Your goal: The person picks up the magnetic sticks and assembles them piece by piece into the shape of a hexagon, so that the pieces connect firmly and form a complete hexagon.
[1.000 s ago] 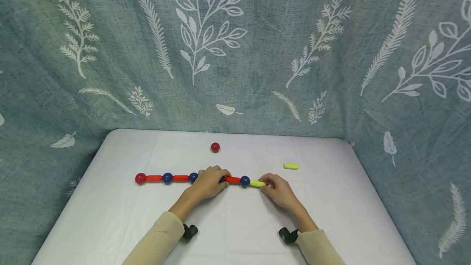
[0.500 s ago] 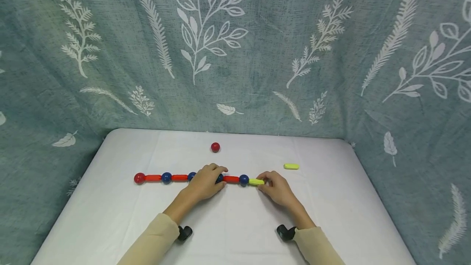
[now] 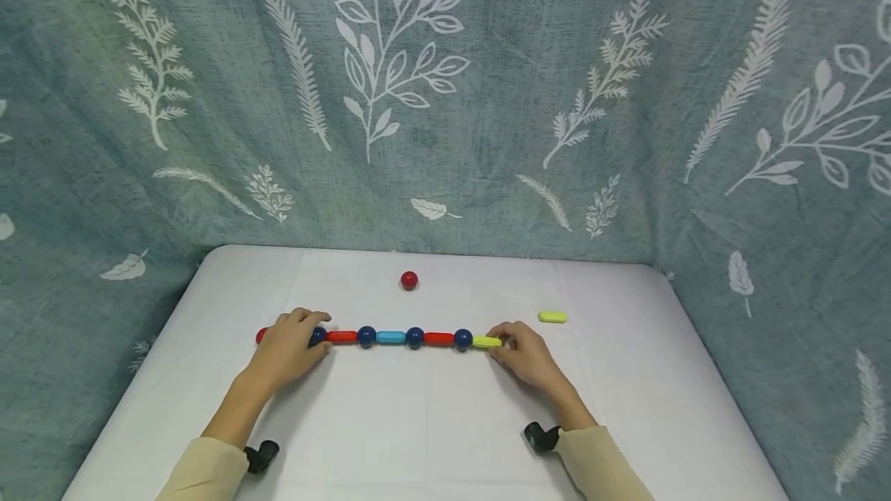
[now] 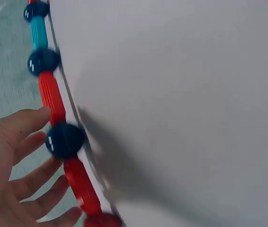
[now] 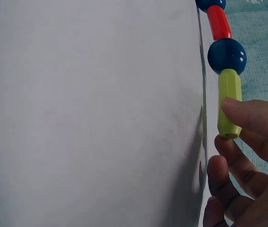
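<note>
A straight chain of ball-and-rod building pieces lies across the table. My right hand pinches the yellow-green rod at its right end, thumb on one side. That rod meets a blue ball, with a red rod beyond. A light blue rod sits mid-chain between two blue balls. Over the left part, my left hand has its fingers spread loosely beside a blue ball; the thumb tip is at a red rod. The left-end red ball is partly hidden by this hand.
A loose red ball lies near the back edge of the white table. Another yellow-green rod rests separately behind the right hand. A patterned green-blue curtain hangs behind the table.
My left hand has moved left along the chain, from its middle to near its left end, uncovering the light blue rod. The right hand stays at the yellow-green rod.
</note>
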{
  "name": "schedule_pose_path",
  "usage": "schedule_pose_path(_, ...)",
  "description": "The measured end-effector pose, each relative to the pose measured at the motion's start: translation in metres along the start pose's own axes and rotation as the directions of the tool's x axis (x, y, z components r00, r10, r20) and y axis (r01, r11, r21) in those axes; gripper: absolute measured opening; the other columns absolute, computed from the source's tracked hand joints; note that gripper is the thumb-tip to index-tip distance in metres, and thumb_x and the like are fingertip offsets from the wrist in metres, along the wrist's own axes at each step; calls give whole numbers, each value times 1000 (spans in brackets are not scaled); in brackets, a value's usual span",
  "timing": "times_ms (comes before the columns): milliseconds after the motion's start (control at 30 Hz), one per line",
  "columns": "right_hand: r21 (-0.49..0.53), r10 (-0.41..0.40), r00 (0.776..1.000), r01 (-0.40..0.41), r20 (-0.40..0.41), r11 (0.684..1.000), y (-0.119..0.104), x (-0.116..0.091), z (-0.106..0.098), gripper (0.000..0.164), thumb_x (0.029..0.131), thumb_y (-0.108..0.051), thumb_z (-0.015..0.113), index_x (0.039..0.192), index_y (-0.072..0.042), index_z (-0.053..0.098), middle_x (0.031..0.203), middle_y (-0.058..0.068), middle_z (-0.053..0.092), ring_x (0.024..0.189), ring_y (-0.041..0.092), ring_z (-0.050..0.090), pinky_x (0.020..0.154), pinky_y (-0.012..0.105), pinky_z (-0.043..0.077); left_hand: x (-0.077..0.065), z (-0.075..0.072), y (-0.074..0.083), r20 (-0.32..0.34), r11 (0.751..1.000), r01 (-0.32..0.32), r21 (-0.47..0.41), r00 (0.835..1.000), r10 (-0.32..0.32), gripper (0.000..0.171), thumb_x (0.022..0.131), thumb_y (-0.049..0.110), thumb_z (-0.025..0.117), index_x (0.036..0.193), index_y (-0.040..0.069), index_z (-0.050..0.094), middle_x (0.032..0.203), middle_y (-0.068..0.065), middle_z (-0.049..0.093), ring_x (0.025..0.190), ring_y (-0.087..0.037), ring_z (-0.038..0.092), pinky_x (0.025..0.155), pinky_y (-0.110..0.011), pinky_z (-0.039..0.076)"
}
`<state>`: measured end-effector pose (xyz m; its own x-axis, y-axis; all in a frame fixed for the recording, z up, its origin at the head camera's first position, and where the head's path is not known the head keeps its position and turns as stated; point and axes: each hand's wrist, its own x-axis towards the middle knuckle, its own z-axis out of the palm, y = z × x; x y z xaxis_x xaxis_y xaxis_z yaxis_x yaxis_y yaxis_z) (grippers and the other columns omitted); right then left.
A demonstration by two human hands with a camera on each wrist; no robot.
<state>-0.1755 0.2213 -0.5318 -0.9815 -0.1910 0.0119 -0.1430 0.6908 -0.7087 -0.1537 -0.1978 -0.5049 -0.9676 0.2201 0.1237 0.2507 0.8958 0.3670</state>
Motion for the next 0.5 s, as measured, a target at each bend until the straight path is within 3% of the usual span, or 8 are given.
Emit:
schedule_pose_path(100, 6, 4, 1000, -4, 1, 1000, 0, 3, -2, 22, 86, -9, 78, 107, -16, 73, 93, -1, 59, 72, 17, 47, 62, 32, 39, -3, -6, -10, 21, 1000, 26, 13, 999, -26, 41, 86, 23, 80, 122, 9, 68, 112, -18, 64, 99, -39, 61, 83, -59, 48)
schedule_pose_path(300, 13, -5, 1000, 5, 10, 1000, 0, 12, 0, 23, 86, -7, 78, 107, -16, 73, 94, 1, 60, 74, 17, 47, 66, 34, 40, -4, -9, -12, 58, 998, 21, 67, 998, -25, 39, 85, 22, 81, 120, 9, 68, 103, -15, 67, 92, -36, 64, 77, -55, 51)
schedule_pose_path(500, 11, 12, 1000, -12, 19, 1000, -1, 20, 2, 22, 87, -7, 77, 108, -15, 73, 94, 2, 60, 75, 18, 48, 66, 35, 41, -13, -18, -6, 181, 996, 49, 73, 982, -62, 44, 82, 11, 81, 123, 7, 66, 107, -17, 66, 97, -37, 64, 80, -56, 52)
